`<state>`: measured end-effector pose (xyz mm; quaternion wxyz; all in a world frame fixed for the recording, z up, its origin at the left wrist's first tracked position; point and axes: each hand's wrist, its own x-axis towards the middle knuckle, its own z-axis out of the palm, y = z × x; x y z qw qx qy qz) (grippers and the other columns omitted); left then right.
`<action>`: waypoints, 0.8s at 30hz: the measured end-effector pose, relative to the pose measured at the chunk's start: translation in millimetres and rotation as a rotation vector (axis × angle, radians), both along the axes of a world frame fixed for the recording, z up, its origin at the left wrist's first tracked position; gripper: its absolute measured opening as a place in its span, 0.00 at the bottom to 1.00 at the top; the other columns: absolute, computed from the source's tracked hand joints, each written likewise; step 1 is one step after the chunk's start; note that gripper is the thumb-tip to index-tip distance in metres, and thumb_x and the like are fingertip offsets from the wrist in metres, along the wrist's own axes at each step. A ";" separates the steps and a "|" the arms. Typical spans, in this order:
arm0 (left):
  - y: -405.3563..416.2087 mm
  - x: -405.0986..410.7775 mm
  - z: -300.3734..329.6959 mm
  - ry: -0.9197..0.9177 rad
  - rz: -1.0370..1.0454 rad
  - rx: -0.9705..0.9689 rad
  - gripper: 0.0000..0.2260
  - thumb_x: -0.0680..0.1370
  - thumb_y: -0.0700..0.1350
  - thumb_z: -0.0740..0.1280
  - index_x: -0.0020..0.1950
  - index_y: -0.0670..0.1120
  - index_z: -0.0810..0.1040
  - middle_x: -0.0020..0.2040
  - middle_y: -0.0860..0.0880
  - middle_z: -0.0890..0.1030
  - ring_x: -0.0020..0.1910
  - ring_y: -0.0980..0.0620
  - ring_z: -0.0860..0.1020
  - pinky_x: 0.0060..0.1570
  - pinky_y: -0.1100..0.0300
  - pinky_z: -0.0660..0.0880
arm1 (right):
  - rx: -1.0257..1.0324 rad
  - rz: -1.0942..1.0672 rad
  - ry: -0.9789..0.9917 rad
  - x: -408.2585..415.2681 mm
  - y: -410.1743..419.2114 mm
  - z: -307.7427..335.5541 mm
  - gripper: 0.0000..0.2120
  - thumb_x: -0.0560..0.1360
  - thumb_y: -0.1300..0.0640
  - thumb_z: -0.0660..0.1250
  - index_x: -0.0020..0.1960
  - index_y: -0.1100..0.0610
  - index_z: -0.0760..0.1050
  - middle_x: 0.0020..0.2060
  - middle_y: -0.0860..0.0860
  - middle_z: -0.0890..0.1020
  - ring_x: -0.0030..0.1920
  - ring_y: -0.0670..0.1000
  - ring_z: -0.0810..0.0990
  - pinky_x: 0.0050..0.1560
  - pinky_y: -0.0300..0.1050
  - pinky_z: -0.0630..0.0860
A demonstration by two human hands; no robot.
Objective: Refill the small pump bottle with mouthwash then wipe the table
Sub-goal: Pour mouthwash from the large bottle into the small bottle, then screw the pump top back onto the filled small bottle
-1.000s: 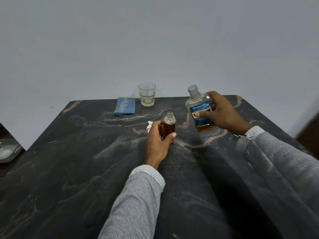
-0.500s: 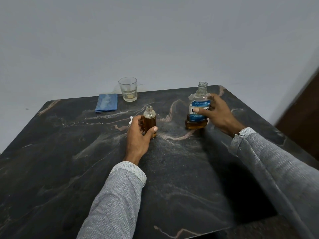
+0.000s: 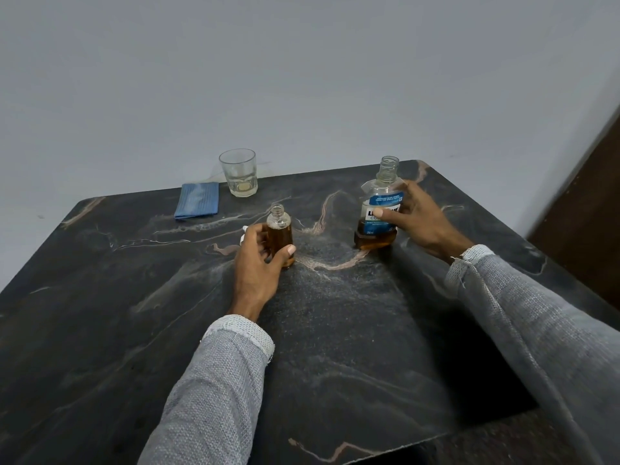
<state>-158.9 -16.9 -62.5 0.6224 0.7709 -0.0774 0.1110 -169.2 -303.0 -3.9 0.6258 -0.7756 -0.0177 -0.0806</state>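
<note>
**Both bottles standing uncapped, one in each hand**

Left hand [image 3: 256, 263] wrapped round the small bottle [image 3: 280, 236]: thumb across the near side, fingers curled behind the far side, glass gripped about its lower half. Small bottle upright on the table [image 3: 335, 347], neck open, filled with amber liquid up to the shoulder. Just past the left fingers, on the far-left side of the small bottle, a bit of white [image 3: 245, 233] peeking out; too hidden to name.

Right hand [image 3: 416, 219] holding the mouthwash bottle [image 3: 380, 206]: thumb laid across the blue label on the near face, fingers curved round the right side and back. Mouthwash bottle upright on the table, cap off, amber liquid only in the bottom part, clear above. Well apart from the small bottle, off to the right of the left thumb.

Beyond the left fingertips, toward the wall: a folded blue cloth [image 3: 198, 200] lying flat near the far edge, and just to its right a clear glass [image 3: 238, 172] standing upright with something pale at its bottom. Grey knit sleeves on both forearms.
</note>
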 end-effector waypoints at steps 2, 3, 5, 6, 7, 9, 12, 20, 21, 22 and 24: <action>0.2 -0.1 -0.3 0.002 0.000 0.000 0.23 0.72 0.42 0.74 0.60 0.55 0.68 0.57 0.55 0.75 0.53 0.62 0.75 0.49 0.72 0.71 | 0.028 0.006 -0.006 -0.4 0.2 -2.7 0.26 0.66 0.53 0.74 0.61 0.51 0.70 0.58 0.48 0.81 0.58 0.49 0.81 0.53 0.43 0.80; 0.1 -0.2 -0.2 0.002 0.002 0.003 0.23 0.72 0.42 0.74 0.60 0.55 0.68 0.57 0.55 0.75 0.53 0.62 0.75 0.49 0.71 0.71 | 0.037 0.006 -0.004 0.5 -0.3 -5.1 0.28 0.66 0.53 0.75 0.63 0.52 0.69 0.58 0.49 0.81 0.59 0.49 0.81 0.55 0.45 0.80; -0.4 -0.6 0.3 -0.001 0.006 0.008 0.22 0.72 0.42 0.74 0.60 0.55 0.68 0.57 0.55 0.75 0.52 0.64 0.75 0.48 0.72 0.71 | 0.059 0.017 0.017 2.5 -2.1 -10.1 0.32 0.68 0.57 0.74 0.69 0.54 0.67 0.61 0.51 0.80 0.60 0.50 0.80 0.61 0.51 0.77; -0.6 -0.6 0.4 -0.002 0.007 0.009 0.22 0.72 0.42 0.74 0.60 0.55 0.68 0.57 0.55 0.75 0.51 0.64 0.75 0.48 0.72 0.71 | 0.074 0.026 0.030 2.5 -2.8 -11.9 0.34 0.68 0.59 0.74 0.71 0.54 0.65 0.62 0.53 0.79 0.62 0.51 0.79 0.63 0.54 0.75; -0.5 -0.6 0.2 -0.002 0.008 0.010 0.22 0.72 0.43 0.74 0.60 0.55 0.68 0.57 0.55 0.75 0.51 0.64 0.75 0.47 0.72 0.71 | 0.089 0.028 0.042 1.2 -3.1 -13.2 0.37 0.68 0.60 0.74 0.73 0.54 0.62 0.64 0.54 0.77 0.64 0.52 0.77 0.65 0.56 0.74; -0.3 -0.9 0.6 -0.002 0.012 0.017 0.23 0.72 0.43 0.75 0.60 0.56 0.68 0.57 0.56 0.75 0.51 0.63 0.75 0.47 0.73 0.72 | 0.106 -0.009 0.043 -4.2 -2.7 -13.9 0.43 0.65 0.57 0.76 0.75 0.52 0.59 0.68 0.55 0.73 0.67 0.53 0.73 0.67 0.57 0.71; -0.1 -0.8 1.3 0.005 0.010 0.018 0.23 0.72 0.43 0.75 0.60 0.56 0.68 0.57 0.56 0.74 0.52 0.63 0.75 0.46 0.74 0.71 | 0.034 -0.244 -0.009 -17.8 3.7 -18.5 0.40 0.67 0.49 0.76 0.73 0.47 0.59 0.67 0.51 0.71 0.65 0.51 0.71 0.63 0.50 0.73; 1.8 -4.0 1.9 0.005 0.012 0.031 0.22 0.72 0.53 0.73 0.61 0.57 0.68 0.58 0.56 0.74 0.58 0.56 0.75 0.56 0.63 0.72 | -0.077 -0.440 -0.133 -43.7 46.7 -54.3 0.14 0.73 0.53 0.72 0.53 0.54 0.70 0.42 0.50 0.76 0.41 0.42 0.76 0.38 0.26 0.71; 2.4 -4.6 2.5 -0.001 0.013 0.030 0.21 0.73 0.54 0.72 0.62 0.57 0.68 0.59 0.56 0.74 0.59 0.56 0.75 0.57 0.62 0.72 | -0.114 -0.390 -0.138 -44.1 56.2 -58.1 0.13 0.73 0.53 0.72 0.52 0.53 0.70 0.42 0.49 0.77 0.41 0.42 0.76 0.39 0.27 0.71; 3.0 -5.3 3.3 -0.009 0.015 0.028 0.21 0.73 0.55 0.71 0.63 0.55 0.69 0.59 0.56 0.74 0.59 0.56 0.74 0.57 0.62 0.72 | -0.145 -0.341 -0.147 -44.1 65.7 -61.0 0.13 0.73 0.53 0.73 0.52 0.51 0.70 0.43 0.49 0.77 0.41 0.43 0.76 0.40 0.28 0.72; 3.9 -6.7 5.7 -0.038 0.033 0.021 0.19 0.75 0.55 0.69 0.64 0.53 0.71 0.60 0.56 0.75 0.58 0.58 0.74 0.57 0.64 0.72 | -0.201 -0.264 -0.173 -40.8 83.7 -64.3 0.15 0.72 0.51 0.73 0.52 0.50 0.70 0.43 0.48 0.77 0.42 0.44 0.76 0.41 0.30 0.72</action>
